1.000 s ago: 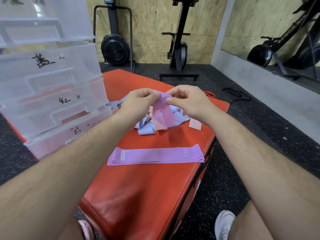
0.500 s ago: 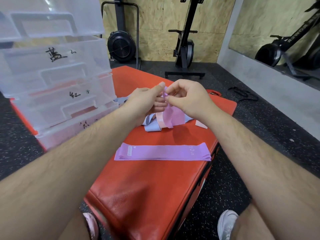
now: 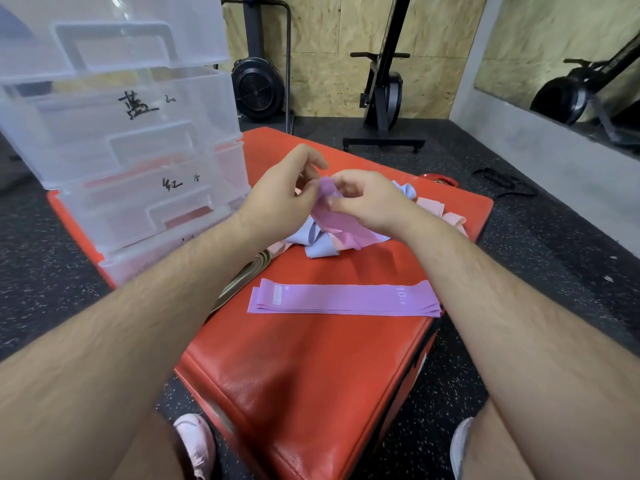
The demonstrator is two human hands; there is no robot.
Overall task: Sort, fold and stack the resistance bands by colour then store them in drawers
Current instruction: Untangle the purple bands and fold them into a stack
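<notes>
A purple resistance band (image 3: 337,220) is pinched at its upper end between my left hand (image 3: 282,192) and my right hand (image 3: 367,199), and hangs down over a tangled heap of blue bands (image 3: 317,244) and pink bands (image 3: 440,211). Nearer to me, a flat stack of purple bands (image 3: 343,299) lies across the red padded box (image 3: 311,375). A clear plastic drawer unit (image 3: 131,150) with handwritten labels stands at the left on the box.
A dark olive band (image 3: 242,278) lies beside the drawer unit's base. Exercise machines (image 3: 384,91) stand at the back wall on the black speckled floor. A black band (image 3: 505,183) lies on the floor at the right. My shoes (image 3: 195,441) show at the bottom.
Both hands have come down closer to the heap, still working the purple band's upper end between the fingers. The camera has tilted down a little.
</notes>
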